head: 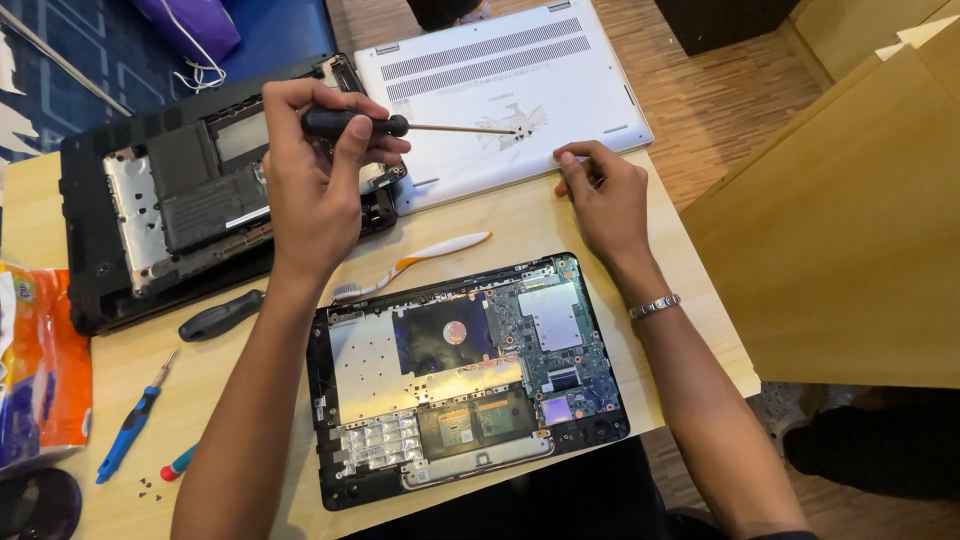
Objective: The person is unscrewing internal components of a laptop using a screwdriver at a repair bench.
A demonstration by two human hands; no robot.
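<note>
- The left hand [318, 185] is closed around the black handle of a screwdriver [400, 126], held level so its thin shaft reaches sideways to the white cover [500, 95]; the tip meets the cover near a scuffed patch, probably at a screw hole.
- The right hand [605, 195] grasps nothing; its fingertips press flat on the cover's near edge, seemingly to keep the panel from sliding under the tool.
- The cover lies underside up, vents toward the far side, partly overhanging the desk [540, 225] at the back.
- An opened laptop [465, 375] sits just in front of the person, board and metal shielding exposed, close enough to work on.
- A second, black laptop [160, 210] lies at the left, its bottom removed, touching the cover's left edge.
- A toothbrush [420, 260] rests between the laptops, likely for brushing dust.
- A spare black driver [220, 315], a blue driver [130, 425] and a red-tipped one lie at the left within reach; tiny screws [148, 488] are gathered beside them.
- An orange packet [45, 370] sits at the left edge.
- The desk is pale wood, crowded. Beyond it are wood-patterned flooring, a blue mat at upper left and a light wooden panel at the right.
</note>
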